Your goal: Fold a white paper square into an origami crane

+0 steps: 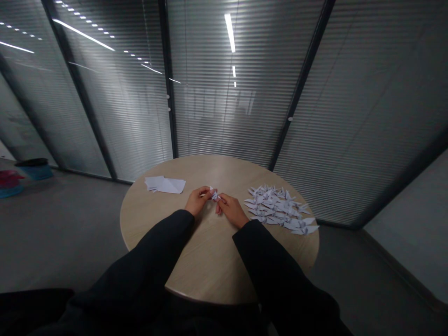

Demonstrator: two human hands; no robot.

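Both my hands meet over the middle of a round wooden table [210, 261]. My left hand [198, 200] and my right hand [230, 209] each pinch a small white folded paper piece [213, 194] between them, held just above the tabletop. Black sleeves cover both arms. The exact fold of the paper is too small to make out.
A pile of several finished white paper cranes [280, 208] lies on the table to the right of my hands. A small stack of flat white paper sheets [165, 184] lies to the left. Glass walls with blinds stand behind the table; coloured bins [21, 173] sit far left.
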